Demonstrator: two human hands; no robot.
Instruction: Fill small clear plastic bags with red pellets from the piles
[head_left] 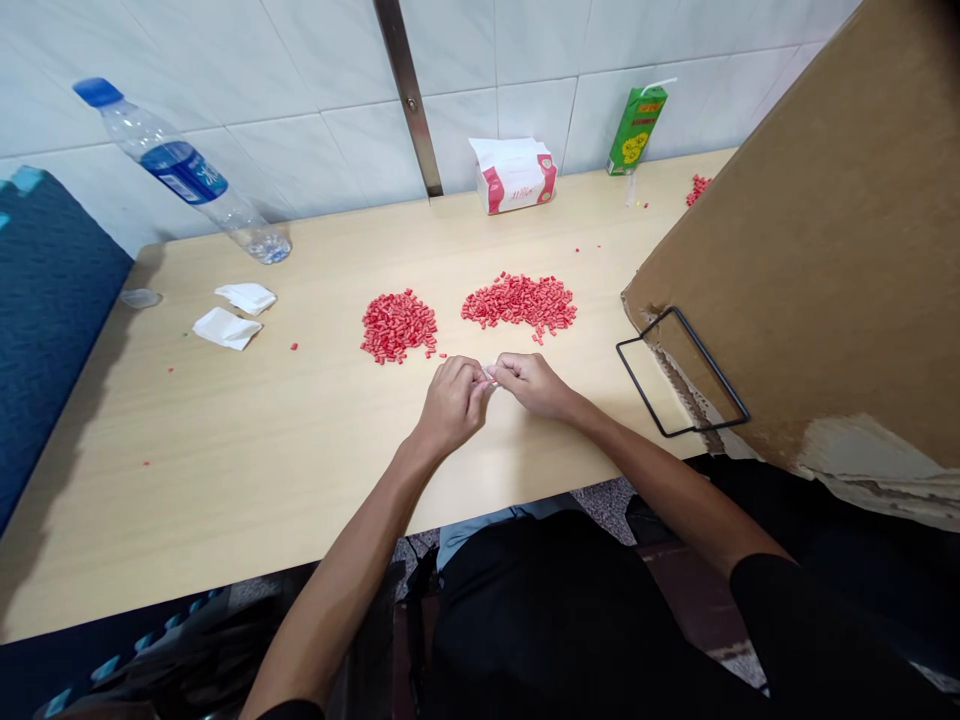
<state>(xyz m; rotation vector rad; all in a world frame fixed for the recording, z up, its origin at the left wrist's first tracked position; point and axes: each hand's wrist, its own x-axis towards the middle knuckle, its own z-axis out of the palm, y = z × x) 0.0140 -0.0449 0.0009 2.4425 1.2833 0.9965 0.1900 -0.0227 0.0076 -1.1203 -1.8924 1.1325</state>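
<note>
Wall [300,60]: pale, marbled tiles, with one upright metal strip [409,100]. Table [300,480]: light wood-grain top, set against the wall. Cardboard [810,250]: brown, large, worn at its lower edge, at the right of the table. Blue panel [60,340]: at the left end. Wire frame [682,372]: black, by the cardboard's lower corner.

Bottle [187,180]: clear, blue cap, blue label with white lettering, not legible. Tissue pack [517,178]: white and red, red script, unreadable. Carton [636,130]: green, yellow flowers, white straw; print too small to read. Two white papers [226,328]: near the bottle.

Left hand [454,395] and right hand [531,384]: fingertips pinched together, almost meeting, on a small white item [489,374] showing a little red; the fingers hide most of it.

Red pellets, right pile [521,302]: just beyond the right hand, untouched by it. Left pile [397,325]: smaller, beyond the left hand and to its left. Single pellet [294,346]: well apart, farther left.
</note>
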